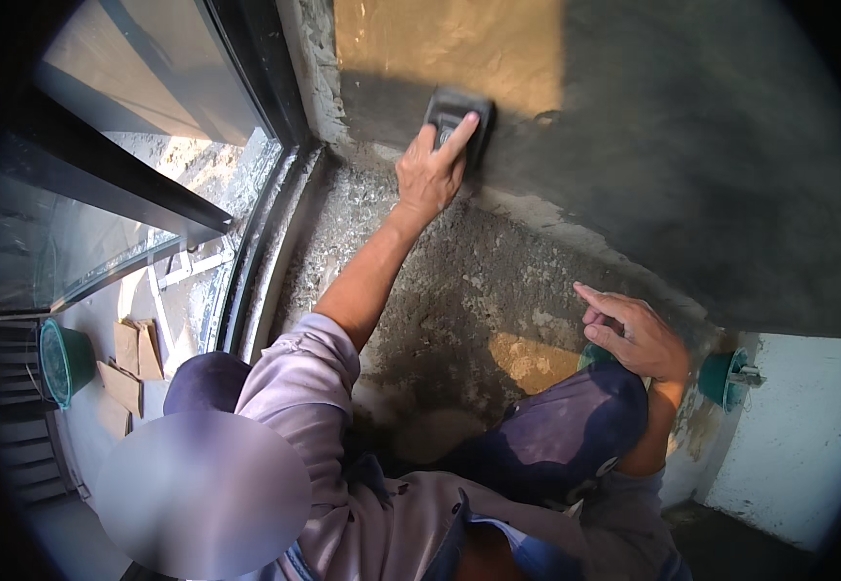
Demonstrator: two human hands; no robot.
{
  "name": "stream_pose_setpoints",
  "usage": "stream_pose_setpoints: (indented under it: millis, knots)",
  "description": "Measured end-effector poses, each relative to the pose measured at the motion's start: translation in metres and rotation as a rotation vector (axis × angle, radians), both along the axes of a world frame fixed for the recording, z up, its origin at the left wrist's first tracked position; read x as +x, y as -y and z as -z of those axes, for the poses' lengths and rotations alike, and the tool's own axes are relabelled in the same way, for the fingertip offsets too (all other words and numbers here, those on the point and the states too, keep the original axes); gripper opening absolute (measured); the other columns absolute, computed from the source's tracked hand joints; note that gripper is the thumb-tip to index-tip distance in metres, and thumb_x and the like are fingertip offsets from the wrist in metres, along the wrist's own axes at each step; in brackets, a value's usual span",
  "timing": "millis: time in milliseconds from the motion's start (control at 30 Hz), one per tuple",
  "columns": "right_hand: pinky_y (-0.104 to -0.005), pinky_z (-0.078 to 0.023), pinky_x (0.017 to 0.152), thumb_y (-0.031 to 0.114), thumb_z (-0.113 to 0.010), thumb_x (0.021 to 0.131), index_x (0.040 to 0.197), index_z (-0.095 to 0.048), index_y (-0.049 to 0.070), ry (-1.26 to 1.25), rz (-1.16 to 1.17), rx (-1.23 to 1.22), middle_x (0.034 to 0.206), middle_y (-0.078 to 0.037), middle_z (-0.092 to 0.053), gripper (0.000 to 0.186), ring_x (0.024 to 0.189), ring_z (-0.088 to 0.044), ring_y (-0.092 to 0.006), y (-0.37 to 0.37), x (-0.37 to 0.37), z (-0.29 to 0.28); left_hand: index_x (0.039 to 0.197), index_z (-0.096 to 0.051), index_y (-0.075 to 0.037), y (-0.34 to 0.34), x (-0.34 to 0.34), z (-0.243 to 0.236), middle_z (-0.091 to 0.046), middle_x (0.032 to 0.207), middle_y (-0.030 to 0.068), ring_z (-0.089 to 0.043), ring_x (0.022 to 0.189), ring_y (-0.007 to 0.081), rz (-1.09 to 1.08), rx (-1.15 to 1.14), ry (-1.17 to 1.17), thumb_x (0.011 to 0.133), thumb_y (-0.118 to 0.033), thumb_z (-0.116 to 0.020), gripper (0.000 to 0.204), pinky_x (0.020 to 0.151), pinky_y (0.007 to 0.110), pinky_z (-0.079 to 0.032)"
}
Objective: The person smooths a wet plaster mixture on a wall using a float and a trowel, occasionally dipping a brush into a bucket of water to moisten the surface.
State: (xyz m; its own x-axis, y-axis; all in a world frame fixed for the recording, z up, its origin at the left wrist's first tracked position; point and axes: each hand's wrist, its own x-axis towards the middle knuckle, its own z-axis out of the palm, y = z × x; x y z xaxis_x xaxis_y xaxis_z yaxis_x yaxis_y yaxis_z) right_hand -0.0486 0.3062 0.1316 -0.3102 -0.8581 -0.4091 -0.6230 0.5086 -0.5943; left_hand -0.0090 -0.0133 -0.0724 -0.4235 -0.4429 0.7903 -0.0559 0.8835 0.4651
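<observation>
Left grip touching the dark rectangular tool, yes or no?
Touching. The head view shows it: the left grip is closed on the dark rectangular tool, with fingers lying across it, no gap visible.

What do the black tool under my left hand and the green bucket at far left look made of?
Black tool: possibly plastic or rubber; it's dark and matte, but blurred. Green bucket: probably plastic; its wall looks smooth, evenly coloured, slightly glossy.

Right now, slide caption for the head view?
Left hand holds a dark tool against the grey wall, right hand near a knee.
</observation>
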Motion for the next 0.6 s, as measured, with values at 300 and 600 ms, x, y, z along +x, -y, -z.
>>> stream_pose_setpoints:
  millis: [300, 600]
  knots:
    - [-0.0287, -0.050, 0.072, 0.016, -0.066, 0.091, 0.140, -0.056, 0.001, -0.100, 0.300, -0.231, 0.098, -0.010, -0.066, 0.052, 0.084, -0.061, -0.0170, -0.072, 0.028, -0.025, 0.156, -0.025, -0.019, -0.144, 0.016, -0.005, -0.060, 0.098, 0.0130, -0.062, 0.076, 0.0233, 0.543, 0.349, 0.123, 0.100, -0.028, -0.055, 0.065, 0.065, 0.033, -0.057]
    - [-0.0351, -0.050, 0.080, 0.007, -0.071, 0.082, 0.134, -0.059, 0.001, -0.298, 0.176, -0.136, 0.111, -0.015, -0.063, 0.054, 0.096, -0.061, -0.0300, -0.078, 0.034, -0.001, 0.133, -0.016, -0.010, -0.259, -0.009, -0.059, -0.056, 0.116, 0.0189, -0.066, 0.090, 0.0240, 0.727, 1.806, 0.142, 0.088, -0.020, -0.072, 0.072, 0.063, 0.038, -0.058]
